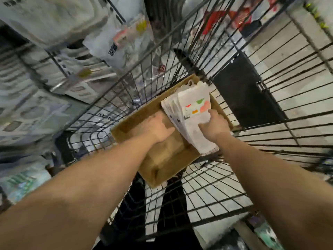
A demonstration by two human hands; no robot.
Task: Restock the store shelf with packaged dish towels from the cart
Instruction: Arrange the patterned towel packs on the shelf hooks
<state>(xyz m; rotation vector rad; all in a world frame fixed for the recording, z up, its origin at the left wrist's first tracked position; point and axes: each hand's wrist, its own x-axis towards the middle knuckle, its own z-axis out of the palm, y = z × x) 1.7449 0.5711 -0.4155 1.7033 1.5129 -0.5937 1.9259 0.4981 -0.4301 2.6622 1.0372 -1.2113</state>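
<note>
**Reaching into the box for the next towels**

The shelf (pixel 45 73) fills the left of the view, blurred, hung with pale packs. The wire cart (pixel 270 109) takes up the middle and right, over a tiled floor. In the cart sits an open cardboard box (pixel 162 159), and the towels (pixel 194 109), white packs with red, green and orange marks, stand fanned in a stack against its right side.

The left hand (pixel 158 129) lies inside the box on the bare cardboard, beside the stack, fingers fairly straight and holding nothing. The right hand (pixel 214 125) rests on the front pack, fingers bent over its lower edge; whether it has a full hold I cannot tell.

This looks like the pick-up step. Next, the hands need to gather several packs together, lift them clear of the box, and turn left to the shelf.

Print on the packs and shelf goods is too blurred to read.
</note>
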